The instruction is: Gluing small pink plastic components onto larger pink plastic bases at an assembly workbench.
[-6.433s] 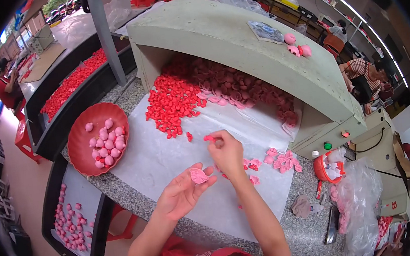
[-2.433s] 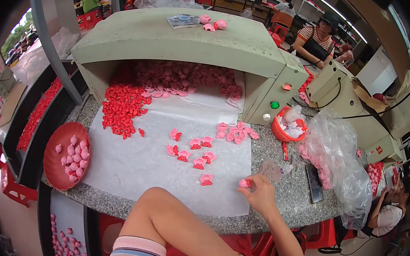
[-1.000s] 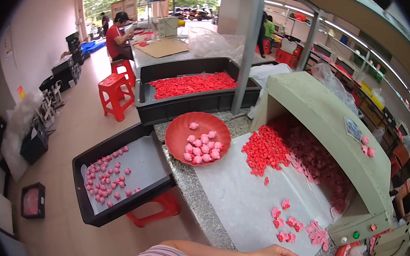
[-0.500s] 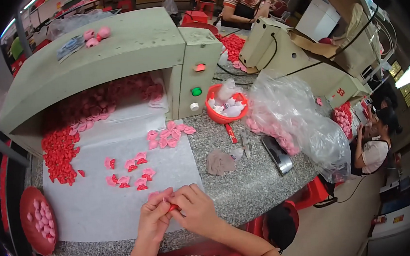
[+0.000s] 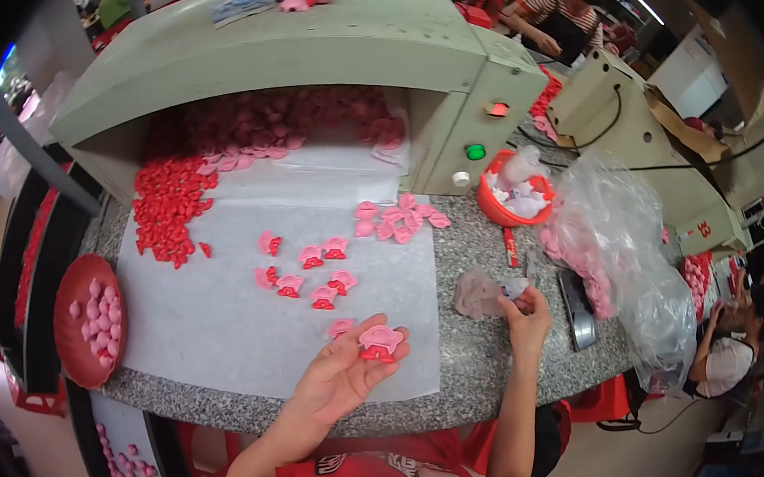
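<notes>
Hands now apart, previously together: left hand palm up, pinching pink-and-red piece between thumb and fingers — likely to keep upper face exposed. Right hand at small pale bottle beside grey-brown cloth on worktop; grip closed or not, cannot tell. Similar pieces spread on white sheet — perhaps for easy reach.

The worktop is speckled grey under a white sheet, with a red bowl of pink balls at its left edge. The piece in the left hand is pink and red, the machine pale green.
</notes>
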`<state>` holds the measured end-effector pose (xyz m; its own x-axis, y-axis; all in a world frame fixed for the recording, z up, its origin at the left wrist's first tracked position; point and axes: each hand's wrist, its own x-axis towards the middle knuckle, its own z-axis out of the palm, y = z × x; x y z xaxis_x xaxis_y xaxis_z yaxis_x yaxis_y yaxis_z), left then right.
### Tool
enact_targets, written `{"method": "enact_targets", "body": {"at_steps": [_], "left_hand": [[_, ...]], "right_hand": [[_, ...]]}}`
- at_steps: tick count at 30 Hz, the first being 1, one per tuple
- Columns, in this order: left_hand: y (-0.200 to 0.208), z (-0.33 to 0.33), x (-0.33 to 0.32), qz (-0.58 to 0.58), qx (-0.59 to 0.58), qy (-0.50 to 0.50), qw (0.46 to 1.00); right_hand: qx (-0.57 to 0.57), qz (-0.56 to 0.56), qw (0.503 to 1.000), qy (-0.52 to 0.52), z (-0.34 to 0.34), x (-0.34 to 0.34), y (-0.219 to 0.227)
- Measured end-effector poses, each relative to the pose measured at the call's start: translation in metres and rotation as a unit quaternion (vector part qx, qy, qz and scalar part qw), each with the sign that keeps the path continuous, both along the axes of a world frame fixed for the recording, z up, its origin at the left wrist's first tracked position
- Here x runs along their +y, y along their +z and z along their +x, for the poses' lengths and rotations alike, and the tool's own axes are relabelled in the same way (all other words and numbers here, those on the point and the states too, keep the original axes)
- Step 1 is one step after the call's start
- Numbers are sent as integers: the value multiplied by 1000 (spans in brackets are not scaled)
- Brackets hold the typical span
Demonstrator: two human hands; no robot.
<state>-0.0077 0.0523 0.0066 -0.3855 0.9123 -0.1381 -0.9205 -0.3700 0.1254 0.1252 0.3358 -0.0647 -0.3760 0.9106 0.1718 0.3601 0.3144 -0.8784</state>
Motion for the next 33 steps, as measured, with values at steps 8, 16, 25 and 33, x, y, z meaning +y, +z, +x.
{"method": "enact_targets", "body": {"at_steps": [8, 16, 25, 33], "left_hand": [[-3, -2, -24, -18, 10, 43, 999], [22, -6, -23, -91, 45, 46, 994], [34, -4, -31, -146, 91, 88, 981], [35, -2, -30, -127, 69, 87, 986]], "right_hand": [[271, -100, 955, 60, -19, -57, 46], [164, -150, 955, 197, -10, -160, 117], [134, 244, 895, 349, -27, -183, 144], [97, 244, 894, 362, -27, -187, 151]]}}
